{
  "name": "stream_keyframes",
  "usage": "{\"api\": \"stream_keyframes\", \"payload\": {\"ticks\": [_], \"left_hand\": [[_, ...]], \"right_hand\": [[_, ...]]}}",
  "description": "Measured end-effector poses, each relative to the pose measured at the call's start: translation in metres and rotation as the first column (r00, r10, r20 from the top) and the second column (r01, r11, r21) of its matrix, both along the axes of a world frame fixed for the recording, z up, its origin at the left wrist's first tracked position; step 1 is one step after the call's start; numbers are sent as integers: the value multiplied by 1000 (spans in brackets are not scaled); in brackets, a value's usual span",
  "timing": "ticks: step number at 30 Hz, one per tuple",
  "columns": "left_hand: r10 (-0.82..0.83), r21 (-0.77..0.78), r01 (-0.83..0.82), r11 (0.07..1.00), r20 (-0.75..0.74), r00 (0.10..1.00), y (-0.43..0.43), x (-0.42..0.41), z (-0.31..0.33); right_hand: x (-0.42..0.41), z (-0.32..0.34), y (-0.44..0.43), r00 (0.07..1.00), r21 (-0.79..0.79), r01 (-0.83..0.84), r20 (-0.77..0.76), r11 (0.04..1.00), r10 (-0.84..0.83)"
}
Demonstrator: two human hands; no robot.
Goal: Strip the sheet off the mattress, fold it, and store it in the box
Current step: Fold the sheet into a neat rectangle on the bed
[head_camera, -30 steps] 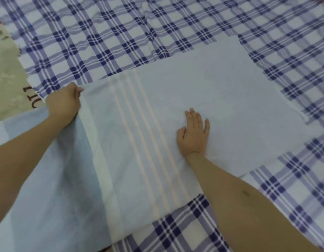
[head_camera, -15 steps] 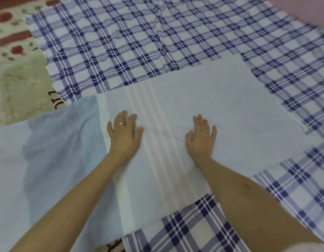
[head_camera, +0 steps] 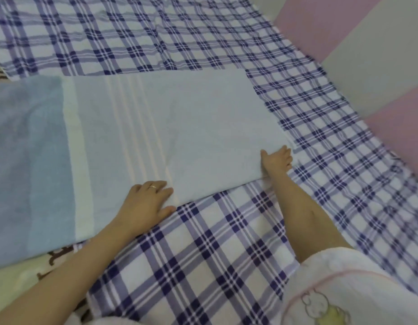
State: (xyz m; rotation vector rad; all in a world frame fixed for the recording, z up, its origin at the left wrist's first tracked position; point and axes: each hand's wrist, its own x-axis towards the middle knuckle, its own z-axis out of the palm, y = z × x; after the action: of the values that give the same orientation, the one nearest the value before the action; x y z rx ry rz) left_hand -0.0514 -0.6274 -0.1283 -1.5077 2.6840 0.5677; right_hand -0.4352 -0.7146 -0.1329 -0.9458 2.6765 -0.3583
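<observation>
While the pale blue sheet (head_camera: 179, 127) lies folded into a long flat band across the bed, both hands sit along its near edge. It rests on top of a blue-and-white plaid cover (head_camera: 203, 254) that spreads over the bed on the far, near and right sides. Thin pale stripes run across the middle of the sheet, and a white band divides it from a darker blue part on the left.

The left hand (head_camera: 147, 202) lies flat on the near edge, close to the stripes. Its fingers are straight and spread, pointing right, and its thumb reaches over onto the plaid. A ring (head_camera: 152, 186) shows on one finger. The right hand (head_camera: 277, 160) is at the near right corner of the sheet, thumb laid on top and fingers curled round the corner, gripping it; the view is a little blurred there.

Beyond the bed on the right stands a wall (head_camera: 344, 31) of pink and white panels. A pale sleeve (head_camera: 332, 289) with a small rabbit print covers the upper right arm. At the lower left, a cream cloth (head_camera: 15, 277) with brown print shows from under the sheet
</observation>
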Motion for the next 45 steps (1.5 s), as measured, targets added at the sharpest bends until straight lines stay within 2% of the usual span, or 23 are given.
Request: {"api": "stream_keyframes", "payload": {"ticks": [2,5,8,10,12,13,14,16,18,21,23,25,27,29,34,36,37,39,41,43,44,45], "left_hand": [[36,9,-36,999,-4,999,6,-14,1],[100,41,-100,994,2,995,11,-22,2],[119,76,-119,990,1,993,13,-19,1],[100,67,-101,993,24,995,17,-18,1],[90,65,-92,994,45,995,18,-16,1],[92,70,-95,993,45,995,18,-16,2],[96,75,-99,992,47,994,19,-17,3],[97,87,-101,991,48,994,19,-19,3],[89,115,-95,989,62,994,18,-17,2],[89,185,-101,977,74,993,15,-13,1],[90,238,-112,965,99,991,13,-15,3],[75,266,-111,958,140,987,10,-17,5],[48,288,-100,952,181,982,8,-21,8],[18,308,-84,948,208,978,5,-24,11],[0,348,-70,935,197,980,4,-20,8],[3,362,-63,930,164,986,5,-17,4],[11,371,-63,926,141,990,6,-15,2],[28,394,-67,917,104,994,8,-12,1],[66,413,-79,907,47,997,7,-8,5],[241,465,-144,874,-155,958,9,-7,13],[375,495,-189,848,-309,874,11,-8,18],[504,529,-238,814,-441,743,12,-8,22]], "right_hand": [[-34,7,5,999,25,-28,-16,999,28],[-56,9,10,998,-83,-48,43,995,52],[-59,8,19,973,-160,-212,-124,964,194],[-59,5,24,872,-212,-480,-224,851,436],[-53,-2,24,659,-129,-732,-385,669,646],[-49,-7,25,562,-70,-799,-442,598,699],[-44,-13,26,502,-31,-830,-475,557,722],[-37,-20,27,471,-17,-842,-513,539,718],[-39,-17,24,507,-45,-817,-530,574,680],[-51,1,15,699,-138,-670,-448,729,558],[-65,11,7,858,-240,-495,-289,835,425],[-81,15,-1,945,-224,-326,-67,918,320],[-92,16,-6,952,-113,-278,102,954,290],[-98,17,-10,936,-64,-295,180,953,302],[-98,16,-16,934,-271,-129,292,954,209],[-87,22,-16,918,-210,-124,346,970,192],[-80,25,-17,924,-152,-191,306,970,230],[-59,38,-18,924,-68,-363,101,929,369],[-25,56,-17,869,-93,-493,-96,865,485],[21,70,-8,719,-72,-687,-215,723,661],[48,74,1,607,-29,-781,-273,624,747],[74,76,12,473,-16,-866,-348,499,809]]}}
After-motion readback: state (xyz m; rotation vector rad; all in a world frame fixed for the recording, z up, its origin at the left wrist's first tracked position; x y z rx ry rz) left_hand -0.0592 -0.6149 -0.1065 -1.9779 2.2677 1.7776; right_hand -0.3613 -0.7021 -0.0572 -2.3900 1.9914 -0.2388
